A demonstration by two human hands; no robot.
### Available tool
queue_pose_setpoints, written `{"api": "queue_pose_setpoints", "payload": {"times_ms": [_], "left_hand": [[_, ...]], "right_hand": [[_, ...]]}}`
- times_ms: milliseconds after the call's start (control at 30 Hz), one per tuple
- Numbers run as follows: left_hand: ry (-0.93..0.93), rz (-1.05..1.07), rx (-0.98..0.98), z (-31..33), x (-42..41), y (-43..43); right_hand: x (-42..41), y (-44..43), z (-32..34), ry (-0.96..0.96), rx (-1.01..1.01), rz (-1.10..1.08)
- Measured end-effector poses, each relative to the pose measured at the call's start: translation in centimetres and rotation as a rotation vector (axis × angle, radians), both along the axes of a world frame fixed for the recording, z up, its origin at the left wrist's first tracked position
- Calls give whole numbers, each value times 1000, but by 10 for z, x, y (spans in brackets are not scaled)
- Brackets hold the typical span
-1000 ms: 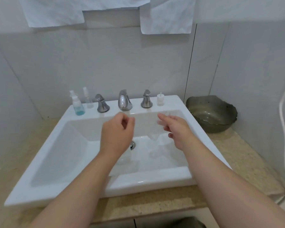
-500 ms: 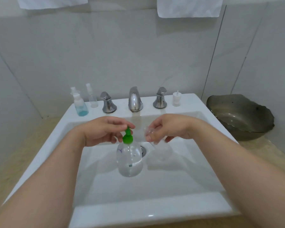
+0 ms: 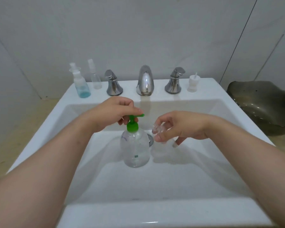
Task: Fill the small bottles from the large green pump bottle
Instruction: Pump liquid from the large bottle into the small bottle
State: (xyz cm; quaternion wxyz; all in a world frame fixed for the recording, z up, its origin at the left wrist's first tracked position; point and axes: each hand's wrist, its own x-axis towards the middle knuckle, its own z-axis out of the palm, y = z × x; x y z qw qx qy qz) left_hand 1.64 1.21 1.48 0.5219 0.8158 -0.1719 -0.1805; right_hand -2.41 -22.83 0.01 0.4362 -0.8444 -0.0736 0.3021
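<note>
A large clear bottle with a green pump head stands upright in the white sink basin. My left hand rests on top of the pump, fingers curled around its head, the green nozzle pointing right. My right hand holds a small clear open bottle pinched between fingers and thumb, just right of the nozzle and slightly below it. On the sink's back ledge stand a small bottle with blue liquid, a thin clear spray bottle and a small white pump cap.
A chrome faucet with two handles sits at the back of the sink. A dark metal bowl lies on the beige counter at the right. Tiled walls close in behind and at the left.
The view has tilted down and closer to the sink. My left hand settled on the pump head, whose nozzle now points right. My right hand moved the small bottle lower, right of the nozzle.
</note>
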Motion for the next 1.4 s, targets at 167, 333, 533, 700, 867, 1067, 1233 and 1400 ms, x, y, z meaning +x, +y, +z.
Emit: {"api": "queue_pose_setpoints", "payload": {"times_ms": [167,333,533,700,867,1067,1233,1400], "left_hand": [[26,146,87,-8,3,-8],[244,13,56,-21,5,-4],[374,-206,8,-26,2,-3],[304,-191,57,-31,3,-13],[280,-143,169,-24,0,-20],[282,-36,330,-21,3,-16],[292,-32,526,-20,4,-15],[251,41,466,-33,12,-13]], "right_hand": [[-4,6,-1,8,67,-22],[-4,4,0,75,47,-10],[0,-4,3,123,-85,14],[7,-16,-1,47,-187,64],[9,-17,-3,-24,-274,77],[8,-12,-10,76,-244,68],[10,-13,-8,33,-267,12],[20,-21,-9,-151,-264,-244]]}}
